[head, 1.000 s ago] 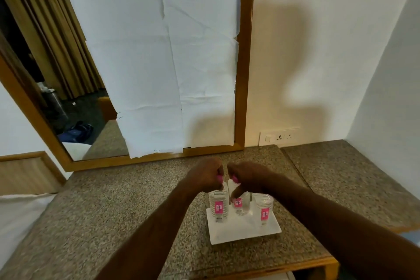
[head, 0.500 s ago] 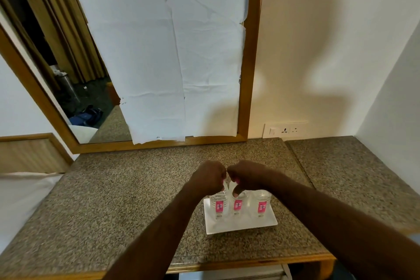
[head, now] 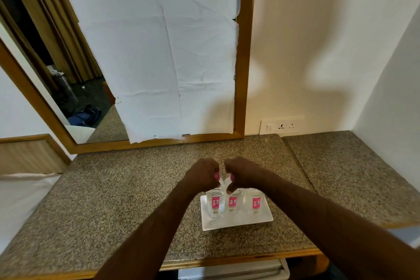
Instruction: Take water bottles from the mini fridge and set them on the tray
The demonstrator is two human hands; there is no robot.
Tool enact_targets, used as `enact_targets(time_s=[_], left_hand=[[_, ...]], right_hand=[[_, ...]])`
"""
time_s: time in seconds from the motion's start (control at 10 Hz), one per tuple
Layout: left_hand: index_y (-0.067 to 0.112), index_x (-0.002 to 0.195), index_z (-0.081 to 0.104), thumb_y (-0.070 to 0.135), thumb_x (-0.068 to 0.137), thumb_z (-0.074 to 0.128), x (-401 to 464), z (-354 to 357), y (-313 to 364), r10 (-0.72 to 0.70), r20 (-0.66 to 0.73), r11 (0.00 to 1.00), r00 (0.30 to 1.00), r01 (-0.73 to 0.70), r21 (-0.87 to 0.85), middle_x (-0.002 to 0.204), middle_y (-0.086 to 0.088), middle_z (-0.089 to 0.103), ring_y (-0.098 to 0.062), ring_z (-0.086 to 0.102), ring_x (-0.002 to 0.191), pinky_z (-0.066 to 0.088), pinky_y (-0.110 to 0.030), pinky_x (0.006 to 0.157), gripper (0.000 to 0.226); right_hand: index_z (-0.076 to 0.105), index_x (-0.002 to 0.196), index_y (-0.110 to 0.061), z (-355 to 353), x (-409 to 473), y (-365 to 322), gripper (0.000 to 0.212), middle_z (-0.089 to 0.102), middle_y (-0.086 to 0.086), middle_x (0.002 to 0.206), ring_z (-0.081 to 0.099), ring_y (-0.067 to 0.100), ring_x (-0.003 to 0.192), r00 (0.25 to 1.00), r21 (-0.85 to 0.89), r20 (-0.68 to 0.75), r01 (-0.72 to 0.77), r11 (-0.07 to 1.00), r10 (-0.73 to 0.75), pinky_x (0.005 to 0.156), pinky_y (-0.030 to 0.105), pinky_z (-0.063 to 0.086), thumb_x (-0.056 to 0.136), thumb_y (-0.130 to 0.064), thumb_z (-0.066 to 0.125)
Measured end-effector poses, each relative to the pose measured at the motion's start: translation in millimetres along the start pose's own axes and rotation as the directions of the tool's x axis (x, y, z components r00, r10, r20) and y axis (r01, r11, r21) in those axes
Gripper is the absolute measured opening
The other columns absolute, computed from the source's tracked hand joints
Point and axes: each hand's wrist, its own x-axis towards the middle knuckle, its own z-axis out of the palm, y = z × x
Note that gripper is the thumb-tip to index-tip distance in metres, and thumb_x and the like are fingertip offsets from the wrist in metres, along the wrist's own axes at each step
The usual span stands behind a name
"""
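Note:
Three clear water bottles with pink labels stand upright in a row on a white rectangular tray [head: 238,223] on the granite counter. My left hand [head: 202,175] is closed around the pink cap of the left bottle [head: 215,204]. My right hand [head: 243,174] grips the top of the middle bottle [head: 232,202], thumb pointing down. The right bottle [head: 255,203] stands free beside them. The top of a white mini fridge [head: 231,271] shows under the counter's front edge.
A wood-framed mirror [head: 241,52] covered with white paper leans behind the counter. A wall socket plate [head: 281,125] sits at the back right. A second granite slab [head: 345,175] adjoins on the right. White bedding [head: 20,198] lies to the left.
The view has pulled back and up slightly. Both hands stay closed on the bottle tops over the tray; the bottles have not visibly moved.

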Motion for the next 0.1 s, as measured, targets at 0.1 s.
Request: enact_targets(time_s=[0.1], left_hand=[[0.007,0.102,0.066,0.022,0.069,0.082,4.5,-5.5,1.9,-0.005,0.027,1.0,1.0,0.005,0.013,0.101,-0.009,0.067,-0.02,0.061,0.087,0.055,-0.035,0.077,0.039]], right_hand=[[0.052,0.116,-0.015,-9.8,1.4,3.0,0.065,0.062,0.007,0.113,0.054,0.019,0.094,0.998,0.023,0.056,-0.019,1.0,0.018,0.074,0.033,0.047,0.062,-0.031,0.087]])
